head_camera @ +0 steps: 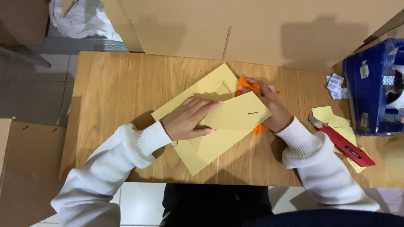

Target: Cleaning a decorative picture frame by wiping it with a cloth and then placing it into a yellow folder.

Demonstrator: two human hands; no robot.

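Both hands are working a yellow envelope (219, 126) in the middle of the wooden bench (109, 84).

The left hand (187, 120) is lying flat, fingers (206, 107) stretched out and pressing the envelope's folded flap down. The right hand (271, 105) is curling its fingers around an orange piece (246, 85) at the envelope's far edge. Small white packets (335, 85) are sitting beside a blue box (372, 88), and a red cutter (345, 145) is lying over yellow scraps (332, 117).

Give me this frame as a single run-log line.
left hand: flat on yellow envelope | right hand: grips orange item under flap | red stapler: untouched, right
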